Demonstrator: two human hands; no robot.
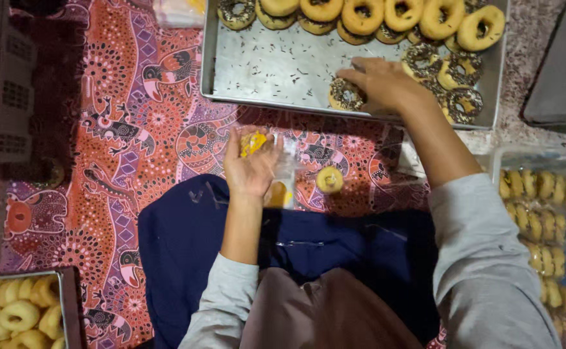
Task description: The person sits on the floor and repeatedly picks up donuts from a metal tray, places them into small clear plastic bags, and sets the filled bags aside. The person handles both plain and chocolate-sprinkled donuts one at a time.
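Head view: the right hand (386, 84) rests fingers-down on a sprinkled doughnut (346, 95) at the near edge of the metal tray (276, 71). Just below the tray, the left hand (252, 165) grips a clear bag (283, 174), far from that doughnut.

The scene is dim and warm-toned, lit from above, with grain across the darker areas. The brightest patch is the flat silver metal baking tray (276, 68) just left of the right hand (383, 84), where the bare metal gives a soft, dull sheen and no hard glare. That hand throws a faint shadow onto the tray beneath its fingers. The left hand (250, 165) and the crinkled clear plastic bag (285, 171) in its grip are slightly smeared by motion. Near the left hand, the dark navy cloth (186, 245) sinks into near-black. Far from both hands, the 4 corners fall off in brightness and sharpness, and straight edges bow slightly there.
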